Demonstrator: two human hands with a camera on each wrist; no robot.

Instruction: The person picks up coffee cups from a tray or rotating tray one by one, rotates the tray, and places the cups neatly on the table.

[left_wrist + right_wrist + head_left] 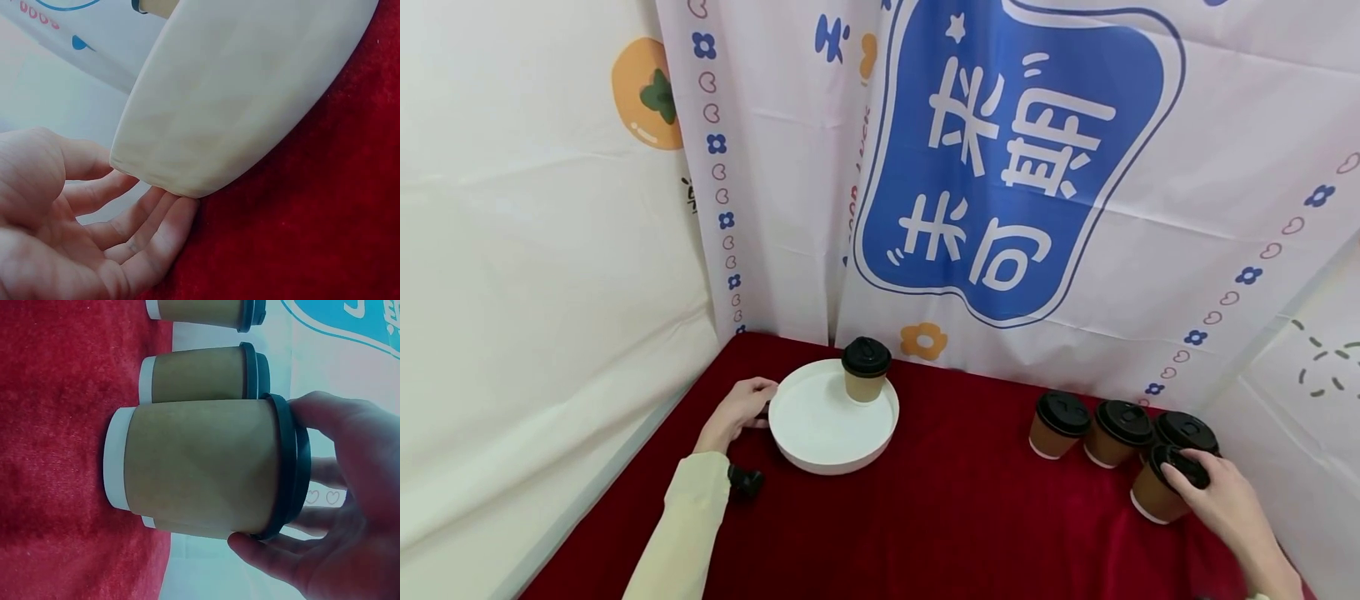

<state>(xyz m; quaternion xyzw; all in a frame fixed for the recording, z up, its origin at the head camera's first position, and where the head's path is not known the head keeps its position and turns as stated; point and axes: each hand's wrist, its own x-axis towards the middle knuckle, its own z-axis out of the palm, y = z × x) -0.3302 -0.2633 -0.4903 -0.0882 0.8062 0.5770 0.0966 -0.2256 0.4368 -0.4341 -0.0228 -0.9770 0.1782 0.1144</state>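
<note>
My left hand (pixel 747 408) grips the left edge of a round white tray (pixel 820 462), its fingers curled at the side wall in the left wrist view. The tray's wall (pixel 231 87) has a faint faceted pattern. On the tray's far right part stands a brown paper coffee cup (pixel 865 385) with a black lid. At the far right my right hand (pixel 1221 496) holds another lidded paper cup (pixel 200 465) from above, thumb and fingers around its black lid (pixel 290 469). The held cup is upright and partly hides the cup behind it.
Close by the held cup stand more lidded cups: one at the left (pixel 1056 425), one in the middle (pixel 1116 433) and one behind (pixel 1187 432). A dark red cloth (pixel 940 517) covers the table. A printed white curtain (pixel 790 208) hangs along the back.
</note>
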